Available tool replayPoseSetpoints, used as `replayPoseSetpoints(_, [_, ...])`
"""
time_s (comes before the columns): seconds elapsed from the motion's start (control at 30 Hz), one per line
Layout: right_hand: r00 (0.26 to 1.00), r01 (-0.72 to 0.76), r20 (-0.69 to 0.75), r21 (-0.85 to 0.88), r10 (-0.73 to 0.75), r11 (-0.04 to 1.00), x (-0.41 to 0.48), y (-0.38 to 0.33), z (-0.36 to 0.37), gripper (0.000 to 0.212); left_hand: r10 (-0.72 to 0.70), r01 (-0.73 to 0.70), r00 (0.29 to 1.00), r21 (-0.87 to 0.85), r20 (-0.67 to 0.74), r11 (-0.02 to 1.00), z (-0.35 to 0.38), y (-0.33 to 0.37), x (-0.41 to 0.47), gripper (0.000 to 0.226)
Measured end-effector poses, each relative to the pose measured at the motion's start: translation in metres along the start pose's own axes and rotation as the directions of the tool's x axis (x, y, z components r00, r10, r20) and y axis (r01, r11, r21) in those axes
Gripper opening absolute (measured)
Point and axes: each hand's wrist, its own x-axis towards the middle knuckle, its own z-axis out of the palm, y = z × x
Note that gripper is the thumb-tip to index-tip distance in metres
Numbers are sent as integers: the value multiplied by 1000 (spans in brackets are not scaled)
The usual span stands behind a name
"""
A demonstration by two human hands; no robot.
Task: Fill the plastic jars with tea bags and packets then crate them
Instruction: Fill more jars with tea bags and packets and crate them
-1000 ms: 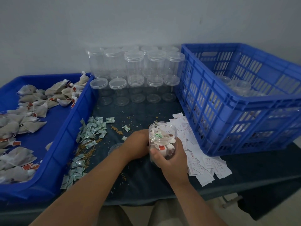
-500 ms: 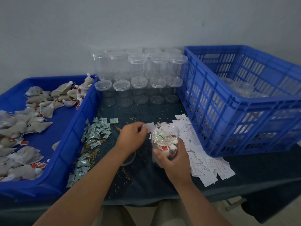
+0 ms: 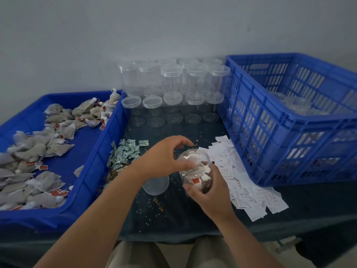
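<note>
Dark-clothed worktop (image 3: 173, 219), grey wall. Right hand (image 3: 210, 192) grasps clear round plastic jar (image 3: 195, 171), tilted toward left hand (image 3: 164, 157). Left hand at jar mouth on white paper packet (image 3: 193, 160); pinching or pressing, cannot tell. Risk: tilt spills contents; left wrist knocks clear round lid (image 3: 155, 185) beneath it.

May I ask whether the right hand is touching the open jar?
Touching: the head view shows the right hand gripping the open jar round its lower half.

Right hand (image 3: 210, 192) around tea-bag jar (image 3: 196, 171)
</note>
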Motion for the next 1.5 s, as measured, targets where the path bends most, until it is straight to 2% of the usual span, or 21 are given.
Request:
replayPoseSetpoints(0.1, [1000, 7, -8, 36, -7, 999, 0, 0, 0, 71, -53, 65, 997, -239, 54, 969, -1, -8, -5, 49])
replayPoseSetpoints(0.17, [1000, 4, -14, 61, -3, 998, 0, -1, -1, 77, -136, 117, 990, -348, -30, 930, 2, -18, -8, 50])
replayPoseSetpoints(0.2, [1000, 2, -13, 77, -1, 997, 0, -1, -1, 78, -200, 157, 974, -316, -107, 936, 5, -26, -11, 49])
replayPoseSetpoints(0.27, [1000, -2, -11, 96, 3, 995, 0, 1, -2, 76, -287, 293, 933, -5, -219, 956, 10, -49, -18, 42])
replayPoseSetpoints(0.33, [1000, -10, -5, 92, 10, 996, 0, 2, -1, 78, -359, 390, 921, 349, -152, 852, 20, -75, -29, 56])
replayPoseSetpoints(0.37, [1000, -14, -1, 91, 14, 996, -1, 2, -1, 79, -399, 404, 910, 441, -110, 801, 26, -84, -35, 64])
replayPoseSetpoints(0.43, [1000, -26, 12, 94, 25, 995, -1, 3, -1, 77, -418, 424, 901, 459, -121, 781, 38, -95, -43, 73])
replayPoseSetpoints(0.5, [999, -40, 31, 113, 36, 993, -1, 3, -1, 74, -370, 440, 896, 379, -246, 814, 47, -96, -48, 69])
replayPoseSetpoints(0.6, [998, -35, 49, 121, 29, 992, -2, 2, -1, 72, -298, 403, 853, 180, -429, 897, 44, -85, -48, 40])
replayPoseSetpoints(0.67, [998, -28, 64, 122, 20, 992, -2, 0, -1, 71, -333, 319, 844, -105, -421, 942, 34, -72, -45, 29])
replayPoseSetpoints(0.73, [996, -26, 87, 112, 16, 993, -2, 0, -1, 70, -346, 205, 853, -358, -392, 911, 24, -53, -43, 31])
replayPoseSetpoints(0.8, [994, -10, 113, 81, 0, 997, -2, 0, 0, 70, -331, 163, 873, -424, -359, 891, 19, -34, -43, 38])
replayPoseSetpoints(0.9, [988, 31, 148, 33, -36, 999, -2, 2, 1, 74, -227, 141, 950, -353, -215, 925, 18, -16, -46, 23])
replayPoseSetpoints(0.97, [985, 43, 166, 5, -43, 999, -1, 6, 2, 74, -175, 165, 985, -311, -3, 936, 17, -3, -51, 65])
replayPoseSetpoints(1.03, [982, 44, 186, -19, -40, 999, -1, 8, 3, 75, -158, 168, 985, -145, 75, 975, 21, 5, -50, 90])
replayPoseSetpoints(1.07, [980, 52, 196, -35, -44, 998, -1, 7, 3, 75, -157, 160, 986, -47, 56, 986, 24, 10, -49, 92])
replayPoseSetpoints(1.13, [974, 92, 214, -83, -73, 992, 0, 5, 4, 72, -168, 169, 986, 79, -20, 983, 30, 20, -44, 81])
replayPoseSetpoints(1.23, [962, 179, 227, -115, -150, 977, -1, 4, 4, 66, -241, 248, 966, 75, -88, 966, 40, 30, -34, 60])
replayPoseSetpoints(1.37, [967, 178, 212, -176, -139, 968, 0, 6, 4, 61, -282, 301, 953, 223, -115, 927, 58, 40, -25, 74])
replayPoseSetpoints(1.43, [960, 231, 216, -263, -176, 937, 1, 8, 5, 42, -239, 299, 949, 349, -206, 888, 70, 46, -26, 78])
replayPoseSetpoints(1.5, [957, 251, 227, -320, -183, 914, 3, 6, 3, 39, -157, 269, 953, 479, -261, 835, 78, 49, -28, 75])
